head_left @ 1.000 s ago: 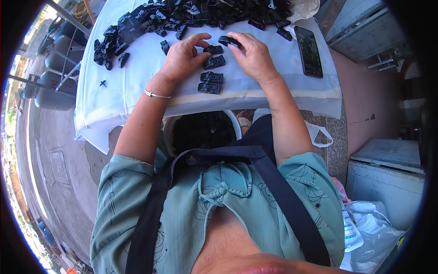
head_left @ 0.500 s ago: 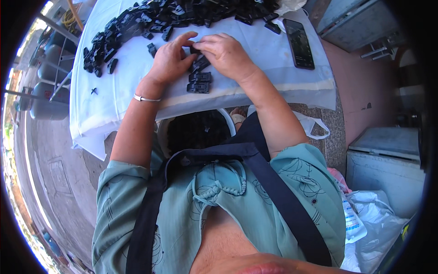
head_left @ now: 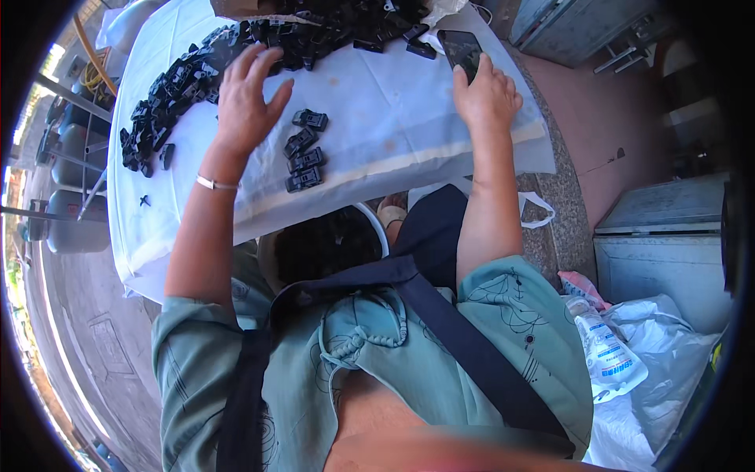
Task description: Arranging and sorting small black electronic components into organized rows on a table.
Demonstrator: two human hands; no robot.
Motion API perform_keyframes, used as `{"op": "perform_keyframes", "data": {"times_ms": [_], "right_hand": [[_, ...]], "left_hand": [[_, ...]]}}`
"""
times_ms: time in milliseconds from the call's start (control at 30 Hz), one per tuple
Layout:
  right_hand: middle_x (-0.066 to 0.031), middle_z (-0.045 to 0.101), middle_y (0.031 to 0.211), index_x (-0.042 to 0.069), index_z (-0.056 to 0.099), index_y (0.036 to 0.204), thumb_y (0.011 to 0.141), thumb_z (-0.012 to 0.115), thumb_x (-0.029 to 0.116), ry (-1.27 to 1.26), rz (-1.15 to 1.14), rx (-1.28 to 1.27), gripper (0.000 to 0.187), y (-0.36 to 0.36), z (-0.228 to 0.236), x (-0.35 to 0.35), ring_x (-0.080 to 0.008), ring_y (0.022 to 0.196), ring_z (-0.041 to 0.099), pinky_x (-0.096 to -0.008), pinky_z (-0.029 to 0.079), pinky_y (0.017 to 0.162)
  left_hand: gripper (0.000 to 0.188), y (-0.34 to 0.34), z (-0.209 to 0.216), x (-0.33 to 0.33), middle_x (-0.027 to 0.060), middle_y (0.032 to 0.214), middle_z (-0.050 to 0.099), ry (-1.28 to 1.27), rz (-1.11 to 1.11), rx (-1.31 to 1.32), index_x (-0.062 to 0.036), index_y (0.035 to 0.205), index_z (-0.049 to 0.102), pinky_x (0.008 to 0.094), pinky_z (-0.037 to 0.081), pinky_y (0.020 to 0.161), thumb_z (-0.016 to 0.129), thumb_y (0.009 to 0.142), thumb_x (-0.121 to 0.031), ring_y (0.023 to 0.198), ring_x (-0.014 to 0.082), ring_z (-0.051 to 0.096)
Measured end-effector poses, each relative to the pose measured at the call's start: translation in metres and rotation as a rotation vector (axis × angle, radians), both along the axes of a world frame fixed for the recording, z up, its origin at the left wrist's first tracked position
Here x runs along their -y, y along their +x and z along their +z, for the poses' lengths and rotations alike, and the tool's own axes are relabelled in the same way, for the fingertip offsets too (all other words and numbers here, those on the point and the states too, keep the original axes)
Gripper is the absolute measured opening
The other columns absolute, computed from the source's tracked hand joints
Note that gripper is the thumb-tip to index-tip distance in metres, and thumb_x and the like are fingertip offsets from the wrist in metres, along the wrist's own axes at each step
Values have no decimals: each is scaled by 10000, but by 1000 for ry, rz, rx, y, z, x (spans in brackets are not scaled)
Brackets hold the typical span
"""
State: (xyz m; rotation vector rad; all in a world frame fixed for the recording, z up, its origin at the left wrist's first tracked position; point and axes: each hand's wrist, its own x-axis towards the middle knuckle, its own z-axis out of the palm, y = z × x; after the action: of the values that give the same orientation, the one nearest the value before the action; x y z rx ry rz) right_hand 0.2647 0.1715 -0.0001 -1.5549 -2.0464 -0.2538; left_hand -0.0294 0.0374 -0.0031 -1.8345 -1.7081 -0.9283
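Black phone sits pinched in the right hand, left hand wide near 4 black parts.

Small black moulded-plastic pieces at eleven o'clock; white cloth table cover at twelve; black rectangular phone at one; dark navy fabric strap at five; sage-green cloth shirt, patterned with fine black circles and lines, at six.

Dark straps cross a green, line-patterned shirt.
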Motion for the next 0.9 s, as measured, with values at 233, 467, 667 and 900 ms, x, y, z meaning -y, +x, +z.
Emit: {"op": "perform_keyframes", "data": {"times_ms": [233,467,667,900], "right_hand": [[-159,593,1194,58,521,1223,852,572,343,97,306,-105,471,-32,-17,-25,-343,1200,483,-498,358,983],[-131,541,1258,57,521,1225,833,593,205,163,572,-230,425,-87,-29,-24,-334,1169,499,-434,417,962],[-55,553,1229,175,601,1192,806,642,228,-60,575,17,392,-99,-28,-9,-314,1065,556,-419,461,900],[-98,582,1188,98,658,1096,809,628,138,-72,847,-71,291,-89,-20,32,-309,1043,572,-391,474,903]], "left_hand": [[507,-29,-10,-65,104,1281,548,-189,240,-181,-189,1296,526,489,353,1016,567,864,-451,1226,355,445],[485,-3,-16,-23,149,1222,562,-275,16,24,-126,1246,547,434,355,1031,643,815,-326,1201,310,479],[625,7,-14,5,98,1349,469,-297,39,-73,-192,1318,491,454,292,1074,719,761,-359,1295,297,388],[563,22,-11,43,121,1291,484,-191,121,62,-174,1253,542,439,341,1031,751,742,-281,1224,323,434]]}}
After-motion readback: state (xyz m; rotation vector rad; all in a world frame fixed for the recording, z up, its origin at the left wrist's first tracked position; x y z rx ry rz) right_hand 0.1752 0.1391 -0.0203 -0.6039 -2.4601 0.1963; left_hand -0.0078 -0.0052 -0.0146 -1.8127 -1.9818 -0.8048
